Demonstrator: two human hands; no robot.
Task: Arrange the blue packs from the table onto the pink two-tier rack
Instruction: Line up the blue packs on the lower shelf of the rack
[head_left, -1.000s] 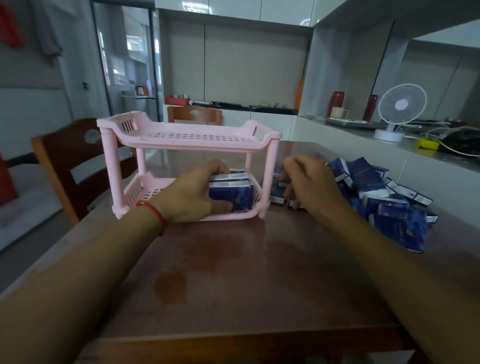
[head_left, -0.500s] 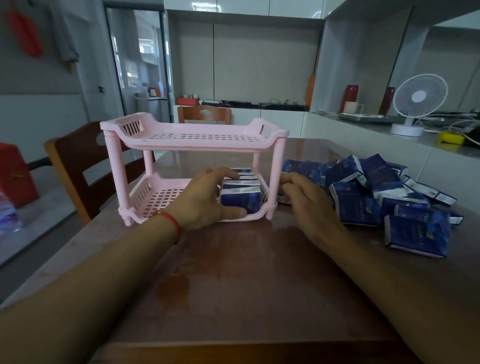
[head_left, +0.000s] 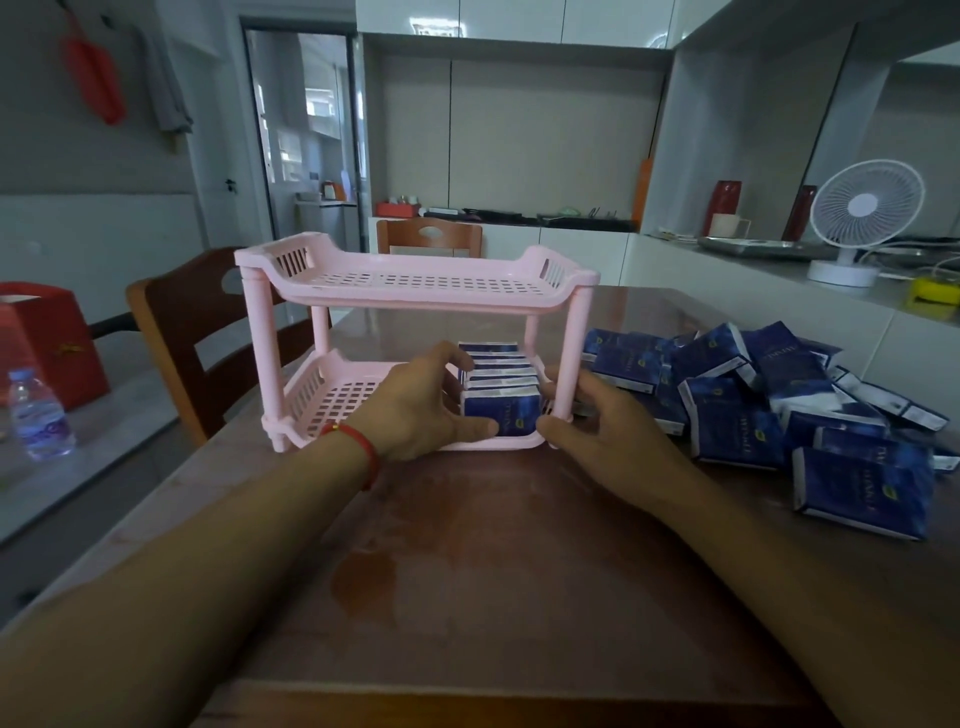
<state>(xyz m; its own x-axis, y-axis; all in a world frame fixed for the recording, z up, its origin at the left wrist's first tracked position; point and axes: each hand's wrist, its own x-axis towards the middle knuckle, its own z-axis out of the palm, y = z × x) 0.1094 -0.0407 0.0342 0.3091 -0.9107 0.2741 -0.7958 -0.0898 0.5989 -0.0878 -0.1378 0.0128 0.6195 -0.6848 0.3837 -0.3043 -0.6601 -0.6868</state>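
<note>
Packs are only partly put away, as the one head view shows. The pink rack (head_left: 415, 291) stands on the bench (head_left: 493, 571), a little way in front of the person. Its top shelf (head_left: 415, 283) has nothing on it. On its bottom shelf (head_left: 337, 400) a short row of blue packs (head_left: 501, 387) stands on edge at the right end, and the left part of that shelf is bare. The left hand (head_left: 415, 410) reaches into the bottom shelf from the left and presses on the row, with the thumb on the front pack and the fingers (head_left: 447, 358) bent round the side of the row. The right hand (head_left: 605, 421) is at the right front post of the rack, with its fingers loosely bent; I cannot tell if it grips the post or just rests there, and it has no pack in it. A big pile of blue packs (head_left: 753, 395) lies loose on the bench just right of the rack. So I think the job is near its start: a few packs are in, many more are left, and the whole top shelf is yet to be filled.
</note>
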